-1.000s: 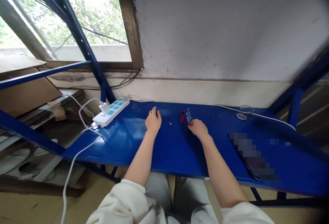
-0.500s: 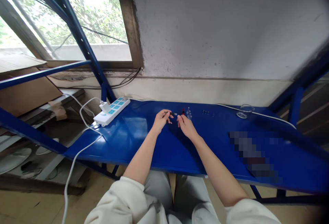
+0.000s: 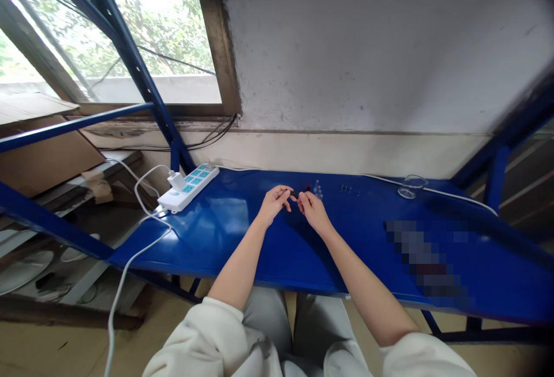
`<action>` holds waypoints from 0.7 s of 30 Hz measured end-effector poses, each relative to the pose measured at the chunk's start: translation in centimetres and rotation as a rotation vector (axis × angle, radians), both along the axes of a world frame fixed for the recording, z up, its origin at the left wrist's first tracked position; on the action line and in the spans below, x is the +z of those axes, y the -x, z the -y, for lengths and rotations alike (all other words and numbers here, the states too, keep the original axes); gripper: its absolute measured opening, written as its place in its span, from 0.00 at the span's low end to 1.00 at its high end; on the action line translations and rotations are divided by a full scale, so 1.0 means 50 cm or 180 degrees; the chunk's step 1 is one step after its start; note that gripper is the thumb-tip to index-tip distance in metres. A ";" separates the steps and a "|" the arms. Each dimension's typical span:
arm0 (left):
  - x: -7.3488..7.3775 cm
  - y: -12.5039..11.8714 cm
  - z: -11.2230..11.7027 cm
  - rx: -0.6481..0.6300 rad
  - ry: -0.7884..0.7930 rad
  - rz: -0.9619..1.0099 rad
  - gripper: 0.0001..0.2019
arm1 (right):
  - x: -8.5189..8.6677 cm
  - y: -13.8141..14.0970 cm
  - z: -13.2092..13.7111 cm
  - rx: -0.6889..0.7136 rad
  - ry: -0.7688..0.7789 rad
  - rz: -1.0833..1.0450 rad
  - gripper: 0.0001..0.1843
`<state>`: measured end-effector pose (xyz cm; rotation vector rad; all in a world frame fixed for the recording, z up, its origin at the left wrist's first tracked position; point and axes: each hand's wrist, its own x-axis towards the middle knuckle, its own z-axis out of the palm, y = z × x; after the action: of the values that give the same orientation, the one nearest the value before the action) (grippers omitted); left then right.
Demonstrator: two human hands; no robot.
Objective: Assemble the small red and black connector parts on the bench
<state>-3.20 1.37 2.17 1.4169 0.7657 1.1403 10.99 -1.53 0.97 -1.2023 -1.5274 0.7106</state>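
Over the blue table, my left hand is closed in a pinch on a thin dark piece, too small to name. The fingertips of my right hand are pinched at the other end of it and cover that end. My two hands almost meet. Just behind my right hand stand several small clear tube-like pieces, with a small red piece beside them. Farther right, several tiny pieces sit in a row.
A blue table runs along the wall. On its left lies a white power strip with a plug and a white cable. A clear round dish stands at the right back, and a blurred-out dark object lies nearer on the right.
My hands have come slightly closer together. The clear end of the thin dark piece, seen before between them, is now covered by my right fingertips.
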 end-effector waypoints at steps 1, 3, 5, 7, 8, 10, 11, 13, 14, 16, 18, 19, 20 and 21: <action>0.001 -0.001 0.001 0.0020 0.0011 -0.0005 0.15 | 0.002 0.000 0.002 -0.0011 -0.0031 0.0037 0.21; 0.002 -0.003 0.002 0.0063 0.0024 -0.0005 0.15 | 0.006 0.001 0.005 -0.0048 -0.0078 0.0114 0.21; 0.001 -0.005 0.003 0.0120 -0.0010 0.0025 0.15 | 0.010 0.002 0.008 -0.0081 -0.0112 0.0184 0.21; 0.000 -0.008 0.003 0.0190 -0.0096 0.0035 0.15 | 0.014 0.003 0.012 -0.0115 -0.0121 0.0255 0.21; -0.001 -0.009 0.002 0.0237 -0.0152 0.0010 0.15 | 0.017 0.004 0.014 -0.0139 -0.0121 0.0290 0.21; -0.003 -0.011 0.001 0.0343 -0.0271 -0.0096 0.15 | 0.021 0.005 0.017 -0.0189 -0.0122 0.0351 0.21; -0.004 -0.012 0.002 0.0402 -0.0338 -0.0158 0.15 | 0.022 0.006 0.018 -0.0203 -0.0125 0.0376 0.21; -0.005 -0.014 0.003 0.0537 -0.0473 -0.0250 0.15 | 0.025 0.007 0.021 -0.0217 -0.0144 0.0413 0.21; -0.005 -0.014 0.005 0.0602 -0.0533 -0.0281 0.15 | 0.025 0.007 0.022 -0.0218 -0.0155 0.0435 0.20; -0.001 -0.015 0.011 0.0736 -0.0629 -0.0339 0.16 | 0.024 0.007 0.023 -0.0211 -0.0186 0.0481 0.20; 0.006 -0.014 0.019 0.0853 -0.0696 -0.0401 0.18 | 0.023 0.009 0.023 -0.0183 -0.0242 0.0515 0.19; 0.010 -0.014 0.022 0.0907 -0.0714 -0.0424 0.20 | 0.023 0.009 0.023 -0.0168 -0.0277 0.0530 0.19; 0.014 -0.014 0.025 0.0957 -0.0717 -0.0436 0.21 | 0.022 0.010 0.024 -0.0156 -0.0310 0.0552 0.18; 0.017 -0.014 0.028 0.1002 -0.0704 -0.0440 0.21 | 0.022 0.011 0.024 -0.0142 -0.0336 0.0584 0.18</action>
<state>-2.49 -0.02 3.04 1.6103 1.0115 1.4135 10.46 -2.74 2.08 -1.2449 -1.6618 0.4946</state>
